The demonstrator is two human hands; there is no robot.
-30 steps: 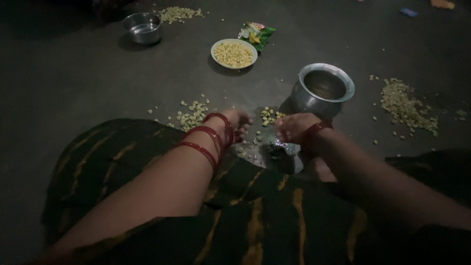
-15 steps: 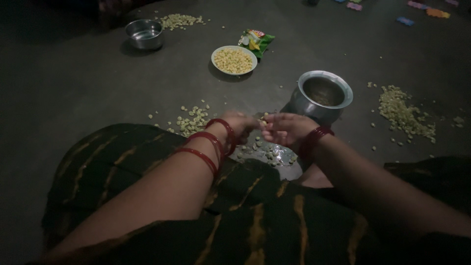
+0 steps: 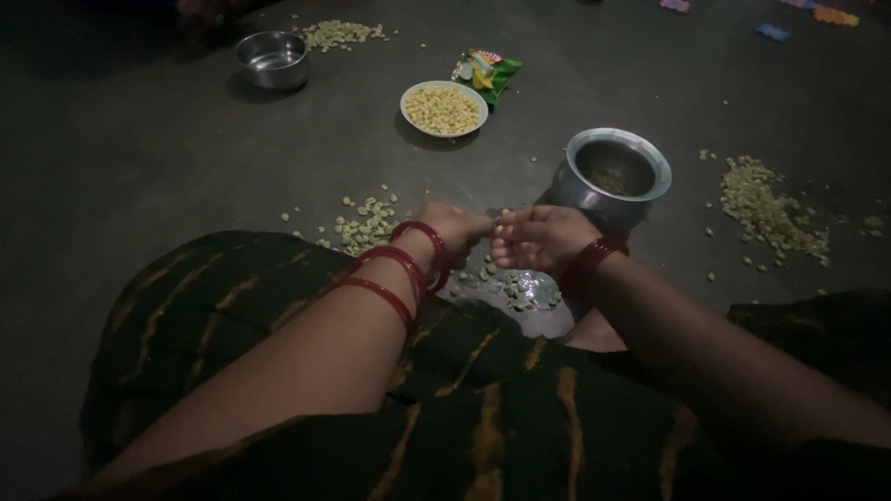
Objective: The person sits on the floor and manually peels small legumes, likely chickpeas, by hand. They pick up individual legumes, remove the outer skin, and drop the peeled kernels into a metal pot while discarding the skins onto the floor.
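**Hands drawn together over the shelled seeds**

Since the earlier frames, both hands have been raised off the floor and brought together, fingertips now meeting above the small heap, where before the right hand lay lower beside the metal pot.

Furthest to the left of the grip, a steel bowl point(image 3: 272, 58) stands on the floor point(image 3: 139, 176), with a scatter of pale seeds beyond it. Nearer, just left of the left hand point(image 3: 458, 232), a loose patch of greenish husks point(image 3: 364, 224) is spread. Red bangles point(image 3: 399, 269) are worn on that wrist. The left grip is closed in a pinch; a single small seed appears to be held at the fingertips, though the dim light leaves this uncertain. The right hand point(image 3: 538, 239) is touching it, fingers curled toward the same spot, and seems to be pinched on the same seed; what exactly lies between the pads cannot be told.

Directly beneath the grip, a shiny sheet point(image 3: 529, 292) carrying a small heap of seeds is laid against the lap. Ahead of the grip, a white bowl of yellow kernels point(image 3: 444, 108) is set, with a green packet point(image 3: 487, 72) just behind it. Just right of the right hand, touching distance away, the metal pot point(image 3: 613, 176) stands open. Well apart to the right, a larger pile of husks point(image 3: 770, 209) is heaped.

For the peeling to be done well, the seed is best held firmly by one pinch while the skin is split by the other thumbnail, with the hands kept over the sheet so that nothing is dropped astray.
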